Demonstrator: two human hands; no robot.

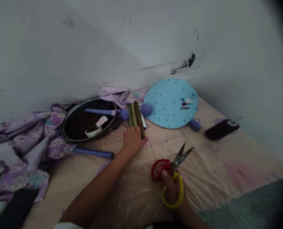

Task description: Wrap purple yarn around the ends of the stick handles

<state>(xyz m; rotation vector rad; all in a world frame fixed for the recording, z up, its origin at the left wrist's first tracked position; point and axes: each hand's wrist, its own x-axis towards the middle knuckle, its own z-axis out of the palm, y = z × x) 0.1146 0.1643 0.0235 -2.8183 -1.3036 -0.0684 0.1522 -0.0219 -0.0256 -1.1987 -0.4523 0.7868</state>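
My left hand (132, 138) is closed over the near ends of a few green-brown sticks (137, 117), which lie side by side on the cloth. A white rolled piece (143, 119) lies right beside them. In my right hand (172, 187) is a pair of scissors (177, 162) with one red and one yellow handle loop; its blades are spread apart and point away from me, with nothing between them. Just beyond the sticks sits a ball of purple yarn (146, 109), and a second, smaller yarn ball (124, 114) lies to their left.
A dark pan (67, 135) holds a purple-wrapped stick (99, 111) and a white strip (93, 132). Floral fabric (24, 136) and another purple-wrapped rod (93, 152) lie left. Behind are a blue dotted disc (166, 101) and walls; a dark thread spool (220, 129) lies right.
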